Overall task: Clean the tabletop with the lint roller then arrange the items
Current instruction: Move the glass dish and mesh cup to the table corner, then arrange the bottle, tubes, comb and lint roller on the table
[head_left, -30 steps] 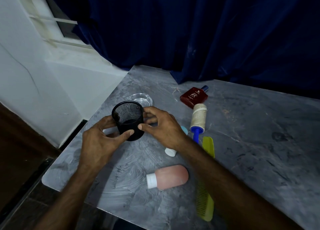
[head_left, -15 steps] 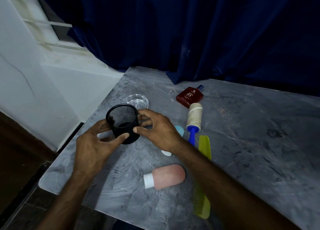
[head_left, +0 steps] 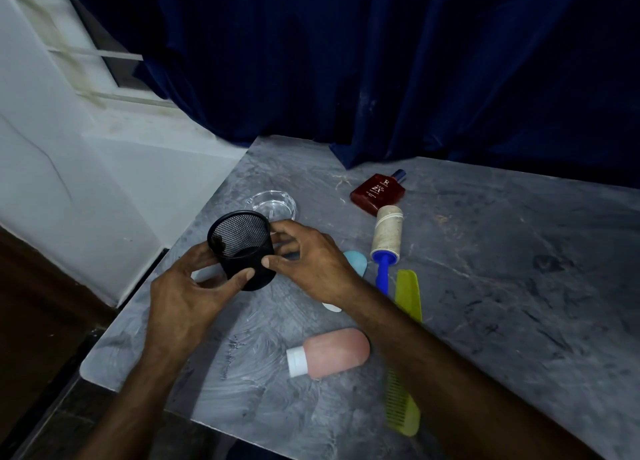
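Note:
A black mesh cup (head_left: 242,248) is held tilted above the left part of the grey marbled tabletop (head_left: 502,303), its mouth toward me. My left hand (head_left: 187,296) grips its near side and my right hand (head_left: 311,265) pinches its right side. The lint roller (head_left: 386,241), with a blue handle, lies flat just right of my right hand. A red perfume bottle (head_left: 377,192) lies behind the roller. A yellow-green comb (head_left: 407,355) runs toward me, partly under my right forearm. A pink bottle (head_left: 329,352) with a white cap lies on its side near the front.
A clear glass dish (head_left: 273,203) sits right behind the cup. A light blue bottle (head_left: 356,262) lies mostly hidden under my right hand. A dark blue curtain (head_left: 381,61) hangs along the table's back edge. The table's left edge (head_left: 145,293) drops off beside a white wall.
Both hands keep their hold on the mesh cup, which has barely shifted over the table. The camera view has moved a little; the other items lie where they were.

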### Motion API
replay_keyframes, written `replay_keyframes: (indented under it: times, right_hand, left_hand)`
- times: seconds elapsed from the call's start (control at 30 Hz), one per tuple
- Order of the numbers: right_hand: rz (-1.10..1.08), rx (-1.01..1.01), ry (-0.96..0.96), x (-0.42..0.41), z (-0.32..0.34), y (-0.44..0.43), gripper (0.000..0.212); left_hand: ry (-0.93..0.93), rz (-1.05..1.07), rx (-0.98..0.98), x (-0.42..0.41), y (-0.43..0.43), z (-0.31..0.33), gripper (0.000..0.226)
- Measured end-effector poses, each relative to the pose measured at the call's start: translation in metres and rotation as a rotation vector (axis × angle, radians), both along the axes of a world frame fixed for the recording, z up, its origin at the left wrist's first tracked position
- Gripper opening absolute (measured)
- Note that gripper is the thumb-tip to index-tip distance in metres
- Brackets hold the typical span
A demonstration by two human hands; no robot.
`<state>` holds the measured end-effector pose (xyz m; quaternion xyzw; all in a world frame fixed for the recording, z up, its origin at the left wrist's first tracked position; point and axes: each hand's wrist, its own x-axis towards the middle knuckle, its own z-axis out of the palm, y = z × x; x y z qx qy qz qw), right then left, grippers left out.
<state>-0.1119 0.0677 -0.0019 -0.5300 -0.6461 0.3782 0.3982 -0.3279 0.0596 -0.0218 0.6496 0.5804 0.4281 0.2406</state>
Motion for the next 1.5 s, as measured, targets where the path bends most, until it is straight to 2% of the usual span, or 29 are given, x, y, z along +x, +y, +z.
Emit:
replay_keyframes:
  times: [0.17, 0.3, 0.33, 0.43, 0.6, 0.73, 0.8, 0.87, 0.97, 1.13, 1.2, 1.3, 1.4, 1.5]
  right_hand:
    - [0.005, -0.014, -0.012, 0.001, 0.002, -0.001, 0.055]
    - [-0.021, -0.028, -0.019, 0.008, 0.006, -0.004, 0.06]
    - [-0.039, -0.026, -0.015, 0.013, 0.008, -0.005, 0.059]
    - [-0.097, -0.009, 0.003, 0.034, 0.019, -0.007, 0.053]
    - [-0.298, 0.035, 0.082, 0.079, 0.036, -0.019, 0.042]
    - [-0.574, 0.081, -0.147, 0.113, 0.037, -0.037, 0.017]
    - [-0.637, 0.075, -0.235, 0.123, 0.032, -0.047, 0.009]
    - [-0.645, 0.033, -0.342, 0.128, 0.023, -0.057, 0.008]
    - [-0.663, -0.061, -0.453, 0.129, 0.011, -0.064, 0.022]
    - [-0.668, -0.153, -0.593, 0.118, 0.003, -0.065, 0.042]
    - [-0.657, -0.169, -0.629, 0.114, 0.001, -0.062, 0.05]
    - [-0.637, -0.173, -0.69, 0.111, 0.001, -0.057, 0.055]
    - [-0.66, -0.175, -0.66, 0.108, 0.004, -0.056, 0.054]
    - [-0.669, -0.17, -0.645, 0.105, 0.002, -0.056, 0.053]
  left_hand:
    - [0.019, -0.012, -0.021, 0.002, -0.002, 0.005, 0.077]
    - [-0.025, 0.017, -0.063, -0.002, -0.006, 0.013, 0.099]
    - [-0.046, 0.022, -0.061, -0.006, -0.007, 0.016, 0.099]
    - [-0.131, 0.042, 0.014, -0.013, -0.007, 0.027, 0.082]
    - [-0.208, 0.0, 0.203, 0.017, -0.004, 0.065, 0.033]
    - [-0.223, -0.167, 0.222, 0.076, -0.007, 0.09, 0.023]
    - [-0.216, -0.236, 0.193, 0.107, -0.004, 0.096, 0.024]
    - [-0.151, -0.317, 0.15, 0.137, 0.005, 0.097, 0.024]
    - [-0.066, -0.417, 0.095, 0.18, 0.029, 0.095, 0.023]
    - [0.13, -0.44, -0.016, 0.237, 0.086, 0.081, 0.026]
    - [0.24, -0.438, -0.087, 0.252, 0.106, 0.074, 0.035]
    - [0.5, -0.411, -0.163, 0.272, 0.129, 0.068, 0.052]
    - [0.764, -0.395, -0.195, 0.287, 0.144, 0.063, 0.068]
    - [0.905, -0.394, -0.201, 0.296, 0.151, 0.059, 0.082]
